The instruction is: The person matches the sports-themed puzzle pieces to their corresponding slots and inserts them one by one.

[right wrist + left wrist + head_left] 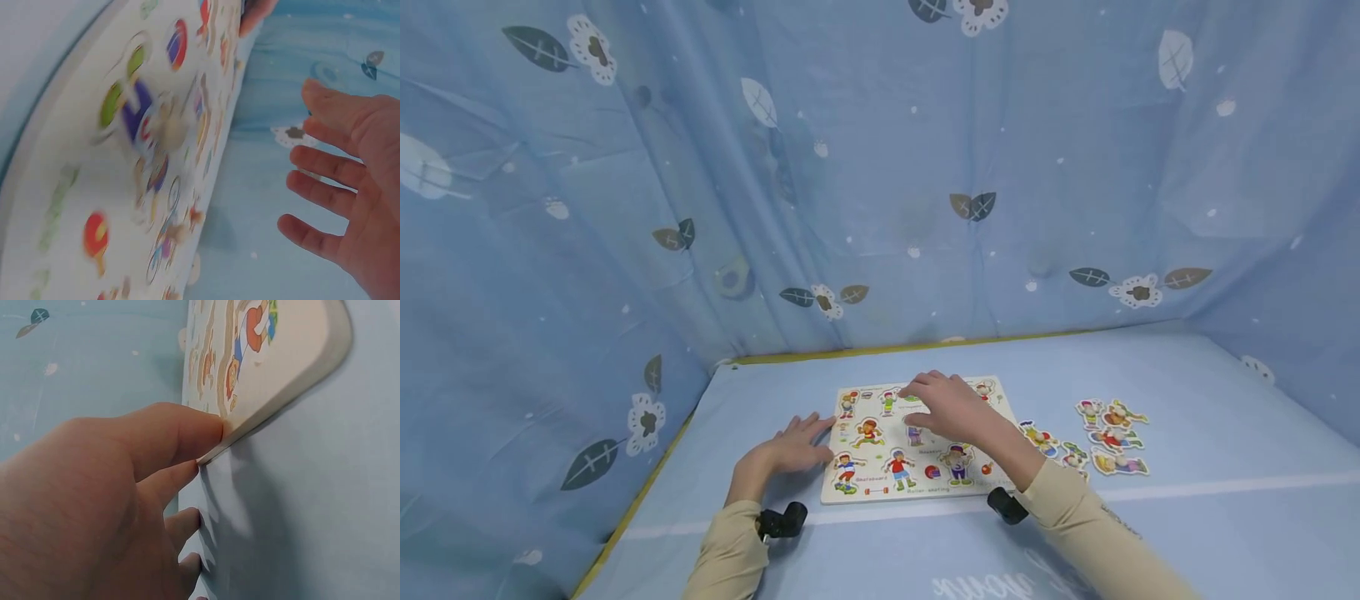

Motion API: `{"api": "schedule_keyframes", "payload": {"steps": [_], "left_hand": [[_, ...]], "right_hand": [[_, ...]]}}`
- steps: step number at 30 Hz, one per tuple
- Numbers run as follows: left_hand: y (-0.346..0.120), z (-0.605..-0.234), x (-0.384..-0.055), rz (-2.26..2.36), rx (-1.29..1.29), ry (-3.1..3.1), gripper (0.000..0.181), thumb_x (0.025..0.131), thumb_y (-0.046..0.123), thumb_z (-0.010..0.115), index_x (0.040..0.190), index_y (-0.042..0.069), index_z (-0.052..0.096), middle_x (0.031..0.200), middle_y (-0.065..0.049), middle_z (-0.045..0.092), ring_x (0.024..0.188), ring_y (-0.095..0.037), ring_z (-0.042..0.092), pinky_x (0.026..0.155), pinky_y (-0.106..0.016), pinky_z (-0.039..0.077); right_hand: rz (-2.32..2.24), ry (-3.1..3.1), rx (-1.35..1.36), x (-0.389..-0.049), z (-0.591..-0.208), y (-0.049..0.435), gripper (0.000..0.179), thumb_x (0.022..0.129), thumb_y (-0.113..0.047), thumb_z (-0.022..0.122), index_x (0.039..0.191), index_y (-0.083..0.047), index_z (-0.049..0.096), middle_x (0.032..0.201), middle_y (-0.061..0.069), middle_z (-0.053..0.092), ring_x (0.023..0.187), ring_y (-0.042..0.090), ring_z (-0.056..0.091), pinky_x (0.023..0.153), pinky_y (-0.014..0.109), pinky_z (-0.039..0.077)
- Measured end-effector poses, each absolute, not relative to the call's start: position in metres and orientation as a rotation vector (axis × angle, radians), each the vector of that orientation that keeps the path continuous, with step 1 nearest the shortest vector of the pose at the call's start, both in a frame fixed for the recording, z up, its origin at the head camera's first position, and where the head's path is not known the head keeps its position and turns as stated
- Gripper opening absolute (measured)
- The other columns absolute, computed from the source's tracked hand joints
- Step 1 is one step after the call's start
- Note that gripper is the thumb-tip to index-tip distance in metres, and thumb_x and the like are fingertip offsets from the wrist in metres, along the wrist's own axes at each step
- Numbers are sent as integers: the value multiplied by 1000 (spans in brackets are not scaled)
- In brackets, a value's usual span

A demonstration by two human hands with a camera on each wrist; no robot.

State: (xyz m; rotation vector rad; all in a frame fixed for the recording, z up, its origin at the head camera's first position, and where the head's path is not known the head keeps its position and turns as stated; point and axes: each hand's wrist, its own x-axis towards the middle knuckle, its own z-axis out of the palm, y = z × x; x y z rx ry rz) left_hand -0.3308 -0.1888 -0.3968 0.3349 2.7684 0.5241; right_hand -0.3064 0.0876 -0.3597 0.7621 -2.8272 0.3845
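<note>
A white puzzle board (880, 454) printed with children playing sports lies on the blue cloth. My left hand (793, 446) is at its left side; in the left wrist view the thumb (194, 434) and index fingertip touch the board's edge, the other fingers spread out below. My right hand (951, 408) hovers over the upper middle of the board, its fingers spread and apart with nothing between them. Figure pieces sit on the board, among them a child in a cap (958, 465); a round wooden knob (170, 134) shows on it, blurred, in the right wrist view.
Several loose figure pieces (1120, 462) lie on the cloth to the right of the board, some close by the right forearm (1011, 454). Patterned blue curtains (880, 167) hang behind and at the sides. A black wrist camera (784, 521) sits at the left sleeve.
</note>
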Motion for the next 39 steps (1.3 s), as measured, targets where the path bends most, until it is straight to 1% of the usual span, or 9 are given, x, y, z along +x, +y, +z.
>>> {"api": "schedule_keyframes", "payload": {"steps": [7,13,20,28,32,36,39], "left_hand": [[-189,-398,-331,530,343,2764,66,92,31,59,153,16,38,162,-21,21,149,-48,7,118,-66,9],[-184,-399,-332,532,338,2758,66,92,33,58,153,16,38,162,-20,21,149,-47,6,118,-66,9],[-181,-398,-331,534,338,2760,67,91,33,59,153,17,38,162,-20,21,149,-47,6,118,-65,9],[-185,-400,-331,540,336,2756,67,92,33,58,154,16,37,163,-19,20,150,-46,5,119,-65,7],[-185,-400,-332,546,341,2742,68,92,34,56,154,16,35,163,-19,19,150,-46,4,119,-64,7],[-186,-398,-331,533,340,2751,68,92,33,56,154,15,35,163,-21,19,149,-47,5,119,-65,8],[-186,-397,-331,527,340,2760,68,92,32,56,154,14,36,162,-22,20,149,-48,5,118,-66,8]], "right_hand": [[393,-2871,676,-296,-363,123,38,90,-30,73,124,-14,68,121,5,66,118,28,59,96,53,48],[457,-2861,607,-292,-364,163,36,92,-28,71,123,-12,69,121,10,66,116,33,60,96,53,50],[481,-2838,435,-291,-361,213,34,94,-24,68,124,-9,67,129,18,63,123,42,55,100,60,46],[555,-2843,282,-290,-350,248,34,94,-20,68,124,-4,67,128,20,63,123,43,54,99,60,47],[566,-2858,237,-288,-347,266,33,94,-18,67,123,-3,67,127,22,63,121,45,55,96,61,48],[576,-2893,179,-289,-347,286,34,93,-18,67,123,-1,66,127,25,62,119,46,54,94,61,48],[605,-2938,128,-292,-350,299,36,93,-18,67,125,0,65,128,26,61,121,47,53,95,63,47]]}}
